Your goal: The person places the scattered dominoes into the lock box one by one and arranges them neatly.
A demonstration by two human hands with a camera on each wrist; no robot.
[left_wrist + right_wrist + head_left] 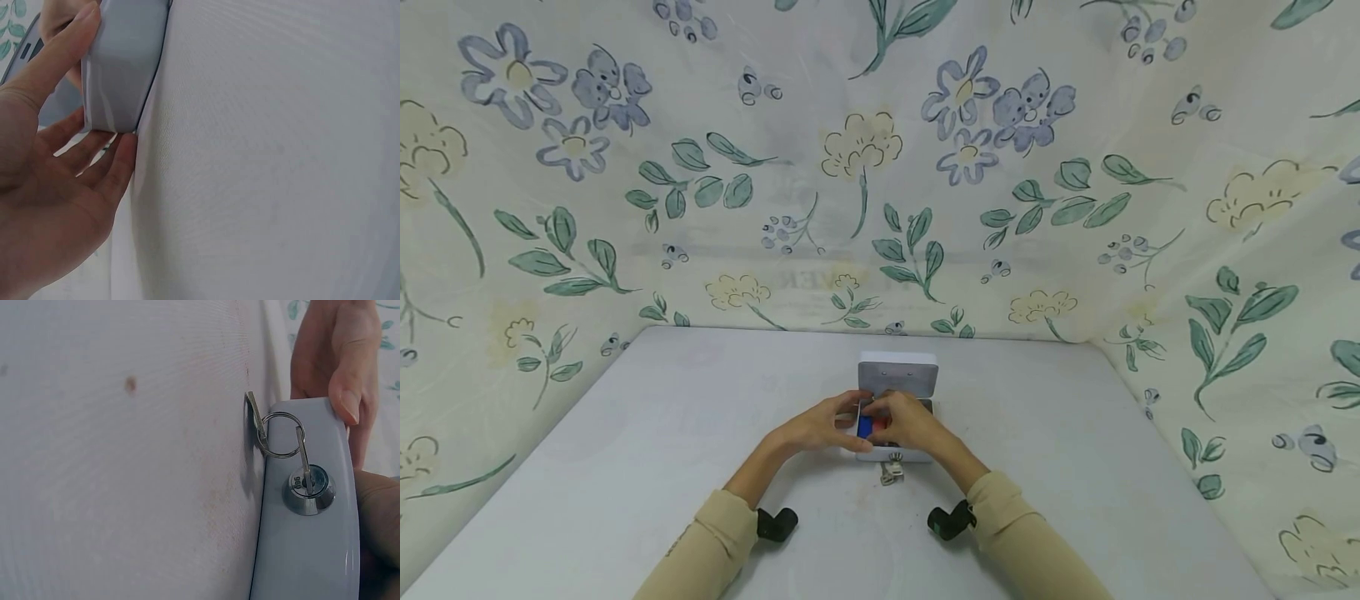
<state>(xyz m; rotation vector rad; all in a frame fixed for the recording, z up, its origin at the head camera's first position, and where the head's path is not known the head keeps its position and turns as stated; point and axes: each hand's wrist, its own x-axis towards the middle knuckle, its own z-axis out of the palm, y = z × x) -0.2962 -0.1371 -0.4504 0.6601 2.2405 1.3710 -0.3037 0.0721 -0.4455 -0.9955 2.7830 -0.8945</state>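
Note:
A small pale grey cash box (122,69) sits on the table with its lid (898,377) raised at the back. My left hand (820,425) grips the box at its left side, thumb on the front rim and fingers against the side wall. My right hand (912,419) reaches down inside, fingers bent over a blue item (865,427) and a red item (879,425). Its fingertips are hidden, so I cannot tell whether they pinch something. On the front wall a key stands in the round lock (309,490), with a second key (255,419) on the ring (281,454).
The white table (700,375) stretches out around the box. Behind it and along both sides hangs a floral-patterned cloth (805,167). A dark wrist camera (777,525) sits at the left sleeve and another (951,521) at the right.

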